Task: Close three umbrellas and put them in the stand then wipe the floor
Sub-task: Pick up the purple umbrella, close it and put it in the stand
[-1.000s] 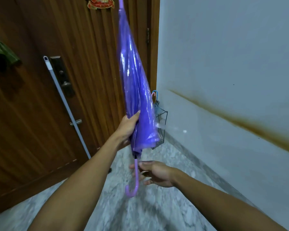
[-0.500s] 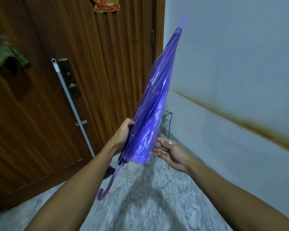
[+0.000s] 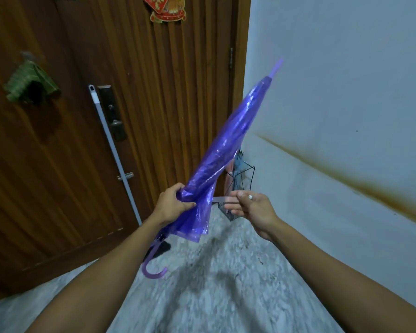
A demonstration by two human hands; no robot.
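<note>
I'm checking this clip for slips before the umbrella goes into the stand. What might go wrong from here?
The right hand pinches only the thin strap; it may slip free, letting the canopy loosen. The left hand holds the purple umbrella tilted, tip close to the wall, which it may scrape.

dark wooden door fills the left side, ribbed panel on its right half, with a metal lock plate and a red ornament stuck up top. something green hangs on the door too. right side is a pale wall with a brownish streak running across it. floor is grey speckled stone. light's dim and bluish.
</note>
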